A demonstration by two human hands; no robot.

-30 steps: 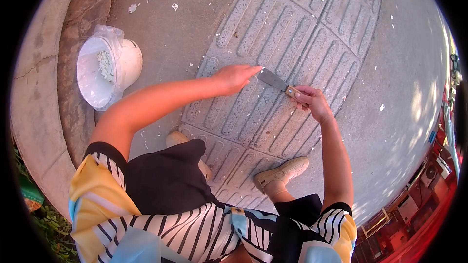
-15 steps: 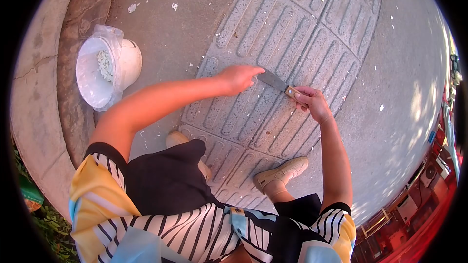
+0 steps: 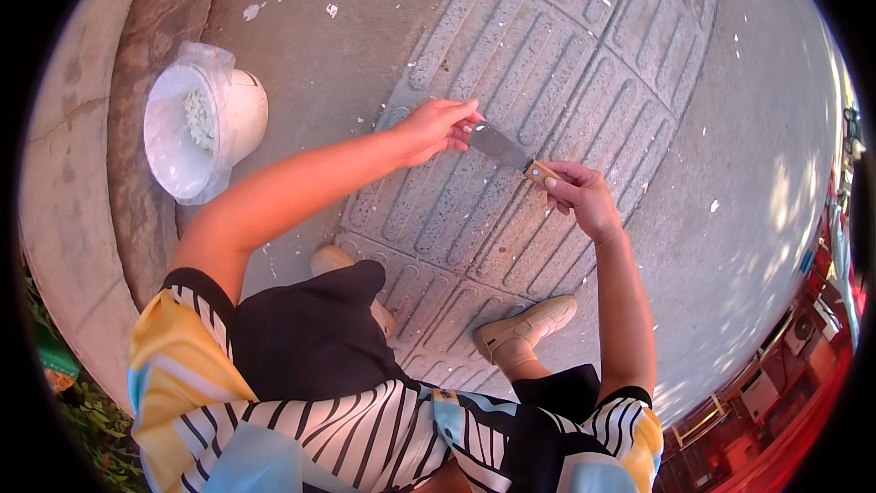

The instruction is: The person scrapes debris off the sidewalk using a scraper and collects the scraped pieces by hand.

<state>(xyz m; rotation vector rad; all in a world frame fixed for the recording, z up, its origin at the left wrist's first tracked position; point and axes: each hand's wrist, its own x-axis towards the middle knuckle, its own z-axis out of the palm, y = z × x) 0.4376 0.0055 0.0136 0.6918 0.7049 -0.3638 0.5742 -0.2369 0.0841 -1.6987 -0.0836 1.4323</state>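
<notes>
Pale stone curb [image 3: 73,183], cracked, curves along the left edge of the frame; a brown stone strip [image 3: 146,137] borders its inner side. Lower left: leafy plants [image 3: 102,434] lie below a green object [image 3: 57,358], its type unclear. Right: patches of light [image 3: 780,192] dapple the grey pavement [image 3: 693,310]. Lower right: red surfaces [image 3: 808,434] surround a pale box with a round grille [image 3: 801,329].

Grey blade [image 3: 497,144], brown handle [image 3: 539,173], white bucket [image 3: 246,114], black-striped shirt [image 3: 360,429] with yellow, beige shoes [image 3: 531,321]
</notes>
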